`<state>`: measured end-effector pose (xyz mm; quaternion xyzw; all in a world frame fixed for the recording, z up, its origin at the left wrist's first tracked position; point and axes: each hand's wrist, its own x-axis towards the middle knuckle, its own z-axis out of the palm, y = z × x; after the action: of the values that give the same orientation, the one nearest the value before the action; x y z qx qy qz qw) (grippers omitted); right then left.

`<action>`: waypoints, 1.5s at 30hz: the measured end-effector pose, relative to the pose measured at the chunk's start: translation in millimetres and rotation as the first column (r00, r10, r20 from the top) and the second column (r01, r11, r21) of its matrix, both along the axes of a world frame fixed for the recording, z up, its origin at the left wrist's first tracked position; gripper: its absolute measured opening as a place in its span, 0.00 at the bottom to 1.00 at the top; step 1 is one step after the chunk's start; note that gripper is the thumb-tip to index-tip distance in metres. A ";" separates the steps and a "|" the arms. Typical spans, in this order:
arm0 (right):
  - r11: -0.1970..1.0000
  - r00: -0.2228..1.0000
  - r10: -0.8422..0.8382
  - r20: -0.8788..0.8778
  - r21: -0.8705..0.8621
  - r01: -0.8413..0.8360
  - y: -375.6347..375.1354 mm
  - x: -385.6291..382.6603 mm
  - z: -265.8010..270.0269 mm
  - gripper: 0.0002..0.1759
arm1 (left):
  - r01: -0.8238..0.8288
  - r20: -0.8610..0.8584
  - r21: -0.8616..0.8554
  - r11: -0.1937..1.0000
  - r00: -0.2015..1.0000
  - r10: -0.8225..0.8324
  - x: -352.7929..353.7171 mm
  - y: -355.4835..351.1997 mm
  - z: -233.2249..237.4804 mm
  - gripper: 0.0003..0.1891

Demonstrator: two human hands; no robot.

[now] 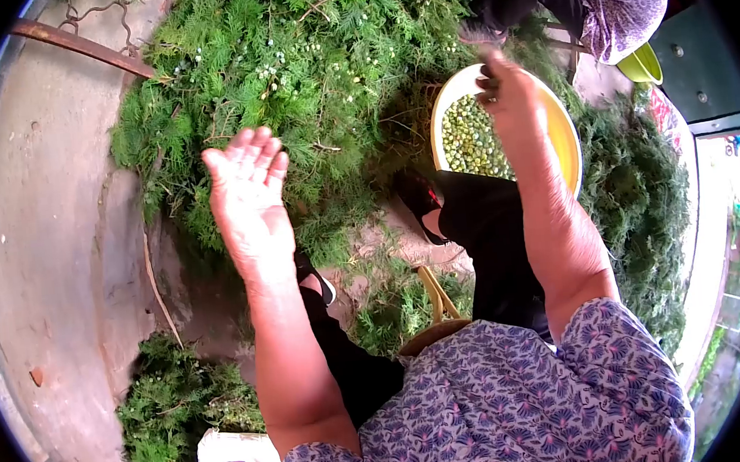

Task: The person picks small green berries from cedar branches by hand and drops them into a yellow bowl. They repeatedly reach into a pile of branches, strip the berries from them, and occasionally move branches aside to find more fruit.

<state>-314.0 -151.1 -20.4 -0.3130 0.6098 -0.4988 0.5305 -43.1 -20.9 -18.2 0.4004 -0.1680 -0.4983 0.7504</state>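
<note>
Left hand [250, 197] was spread, palm bare, gripping nothing, raised over one large heap of feathery green sprigs with white buds [305, 71]. Right hand [507, 90] had its fingers curled in; whether they pinched anything could not be told. Directly beneath it lay one round yellow plastic bowl [562, 133], mouth upward, oval in view, its long axis running away from the person, holding small green pods [471, 140]. One smaller green heap [176, 411] lay near the left elbow.

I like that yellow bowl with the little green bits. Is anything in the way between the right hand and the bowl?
Nothing visible is. The right hand hangs over the yellow bowl with nothing showing between them. The green branches lie beside the bowl, and the open left hand is off to the side.
</note>
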 end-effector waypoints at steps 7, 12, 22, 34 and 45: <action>0.916 0.841 -0.389 -0.375 -0.254 0.311 -19.7 -37.6 -9.1 0.27 | -0.155 -0.138 0.098 0.983 0.976 0.167 24.9 3.7 -0.7 0.24; 0.948 0.925 -0.030 -0.378 -0.305 -0.094 -14.6 -24.0 -27.1 0.24 | -0.166 -0.225 0.100 0.981 0.957 0.185 38.3 10.3 -4.8 0.22; 0.908 0.906 0.404 0.128 -0.174 -0.380 9.3 63.8 -6.6 0.16 | -0.175 -0.353 0.046 0.983 0.918 0.180 66.5 17.9 -13.5 0.21; 0.908 0.847 0.418 0.328 -0.128 -0.399 3.0 77.3 -9.3 0.05 | -0.238 -0.346 0.091 0.967 0.903 0.255 73.6 23.4 -5.9 0.20; 0.922 0.887 0.386 0.255 -0.082 -0.378 11.7 91.4 1.7 0.10 | -0.268 -0.388 0.061 0.961 0.881 0.270 84.5 30.9 -7.0 0.19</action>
<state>-222.7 -139.4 -18.7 -0.3647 0.4518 -0.4314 0.6905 41.4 10.0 -25.2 0.3138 0.0446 -0.4600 0.8294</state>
